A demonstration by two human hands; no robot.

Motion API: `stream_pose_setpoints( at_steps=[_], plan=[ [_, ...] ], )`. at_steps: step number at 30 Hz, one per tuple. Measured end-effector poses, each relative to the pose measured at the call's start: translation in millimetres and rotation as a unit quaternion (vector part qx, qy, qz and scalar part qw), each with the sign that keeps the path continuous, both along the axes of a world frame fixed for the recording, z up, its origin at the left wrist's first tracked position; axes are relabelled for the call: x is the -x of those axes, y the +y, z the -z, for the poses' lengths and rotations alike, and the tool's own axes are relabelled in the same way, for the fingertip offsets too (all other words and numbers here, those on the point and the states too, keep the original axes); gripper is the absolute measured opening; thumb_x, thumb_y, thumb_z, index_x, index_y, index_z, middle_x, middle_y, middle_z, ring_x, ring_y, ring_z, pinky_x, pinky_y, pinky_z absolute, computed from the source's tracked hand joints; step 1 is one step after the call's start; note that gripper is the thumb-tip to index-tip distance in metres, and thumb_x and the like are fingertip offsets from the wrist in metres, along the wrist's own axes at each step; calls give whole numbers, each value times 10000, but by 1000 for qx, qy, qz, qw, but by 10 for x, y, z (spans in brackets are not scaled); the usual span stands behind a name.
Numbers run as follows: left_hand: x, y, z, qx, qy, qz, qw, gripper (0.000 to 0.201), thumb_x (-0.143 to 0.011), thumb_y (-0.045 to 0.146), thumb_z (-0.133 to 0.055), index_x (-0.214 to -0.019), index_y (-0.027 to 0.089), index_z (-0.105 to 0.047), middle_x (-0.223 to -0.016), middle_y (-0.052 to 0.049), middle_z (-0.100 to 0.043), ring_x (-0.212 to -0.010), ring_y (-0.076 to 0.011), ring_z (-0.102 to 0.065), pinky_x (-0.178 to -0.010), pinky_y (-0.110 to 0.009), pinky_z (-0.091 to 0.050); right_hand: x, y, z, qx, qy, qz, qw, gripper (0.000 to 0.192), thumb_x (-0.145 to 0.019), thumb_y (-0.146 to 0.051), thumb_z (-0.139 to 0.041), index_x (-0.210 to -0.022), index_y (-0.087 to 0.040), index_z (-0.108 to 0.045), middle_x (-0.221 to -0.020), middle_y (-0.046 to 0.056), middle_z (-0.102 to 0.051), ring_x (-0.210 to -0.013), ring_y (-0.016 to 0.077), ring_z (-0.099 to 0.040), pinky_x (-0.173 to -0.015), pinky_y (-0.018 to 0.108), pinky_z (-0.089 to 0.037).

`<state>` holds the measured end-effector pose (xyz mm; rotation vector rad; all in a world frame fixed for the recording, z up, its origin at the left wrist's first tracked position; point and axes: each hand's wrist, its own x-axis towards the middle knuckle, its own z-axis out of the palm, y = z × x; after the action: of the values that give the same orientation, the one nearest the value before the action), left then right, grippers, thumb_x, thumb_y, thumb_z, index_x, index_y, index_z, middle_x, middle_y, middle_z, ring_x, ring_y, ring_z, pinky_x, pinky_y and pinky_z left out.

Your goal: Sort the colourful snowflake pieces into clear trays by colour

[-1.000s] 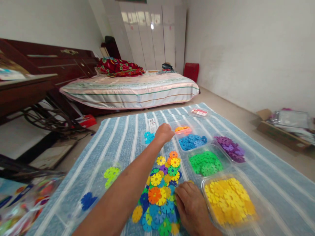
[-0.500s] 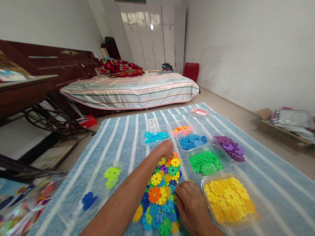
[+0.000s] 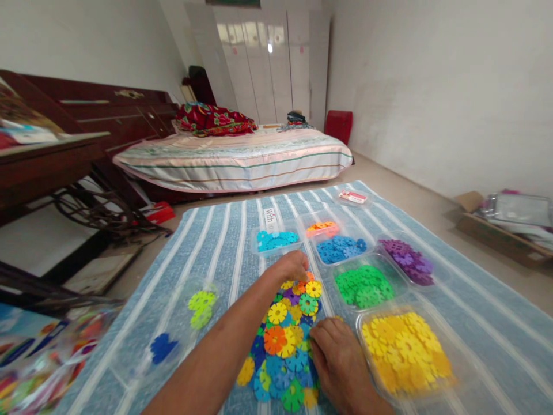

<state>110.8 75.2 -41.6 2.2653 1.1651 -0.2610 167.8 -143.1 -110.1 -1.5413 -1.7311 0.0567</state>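
A heap of mixed plastic snowflake discs (image 3: 283, 340) in yellow, orange, green and blue lies on the striped cloth before me. My left hand (image 3: 292, 267) reaches over its far end, fingers bent down and together beside an orange disc (image 3: 309, 278). Whatever its fingertips hold, if anything, is hidden. Against the heap's right side rests my right hand (image 3: 336, 354), its fingers curled in and pressed together. What lies under those fingers is out of sight. To its right is a clear tub of yellow discs (image 3: 406, 349); green discs (image 3: 363, 286) fill the tub beyond.
Farther tubs hold blue discs (image 3: 341, 249), purple discs (image 3: 406, 260), turquoise discs (image 3: 276, 240) and orange discs (image 3: 322, 229). At left, a clear container has lime discs (image 3: 201, 308) and dark blue discs (image 3: 163, 347). A bed (image 3: 237, 158) stands behind the cloth-covered surface (image 3: 211, 242).
My left hand has dipped slightly toward the heap's far end. My right hand stays at the heap's right side. The whole view has shifted a little.
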Motion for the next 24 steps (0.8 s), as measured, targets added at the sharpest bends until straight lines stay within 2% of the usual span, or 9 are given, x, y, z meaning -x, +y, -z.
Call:
stream_pose_setpoints(
  at_steps=[4, 7, 11, 16, 21, 24],
  plan=[
    [19, -10, -12, 9, -13, -7, 1000, 225, -440, 191, -777, -581, 160, -606, -501, 65, -507, -539, -123, -495, -502, -230, -354, -2, -2, 19, 8, 3, -3, 1000, 149, -881, -114, -445, -899, -211, -557, -790, 35, -581, -787, 201, -508, -718, 328, -360],
    [48, -22, -25, 22, -32, -26, 999, 292, -386, 232, -795, -482, 166, -527, -417, 78, -438, -485, -106, -446, -465, -220, -314, 1, -3, 6, 7, 3, -2, 1000, 152, -884, -114, -439, -897, -215, -552, -786, 32, -581, -783, 200, -509, -714, 326, -361],
    [129, -45, -66, 53, -85, -66, 993, 300, -383, 233, -785, -453, 165, -501, -388, 86, -424, -436, -77, -402, -423, -199, -279, 11, -1, -20, -4, 3, 3, 1000, 150, -889, -117, -427, -884, -213, -542, -783, 32, -579, -778, 199, -510, -718, 330, -363],
    [150, -23, -237, 70, -178, -142, 971, 247, -536, 265, -740, -503, 155, -521, -408, 64, -476, -411, -65, -441, -420, -177, -324, 21, 5, -16, 3, 4, 5, 1000, 142, -882, -116, -438, -892, -213, -540, -798, 35, -581, -798, 205, -514, -726, 338, -368],
    [-112, 128, -497, 27, -265, -229, 936, 208, -715, 327, -658, -760, 141, -577, -590, 7, -609, -494, -59, -545, -491, -160, -409, 15, -4, -11, 3, -6, 4, 1000, 151, -877, -114, -440, -906, -221, -542, -804, 32, -584, -796, 202, -524, -724, 337, -375],
    [-224, 188, -555, 9, -265, -242, 933, 233, -738, 346, -636, -831, 137, -591, -675, -23, -649, -542, -74, -588, -527, -176, -440, 11, -5, -16, -3, -7, 9, 1000, 147, -879, -114, -438, -898, -222, -536, -808, 29, -589, -792, 198, -529, -720, 333, -378]
  ],
)
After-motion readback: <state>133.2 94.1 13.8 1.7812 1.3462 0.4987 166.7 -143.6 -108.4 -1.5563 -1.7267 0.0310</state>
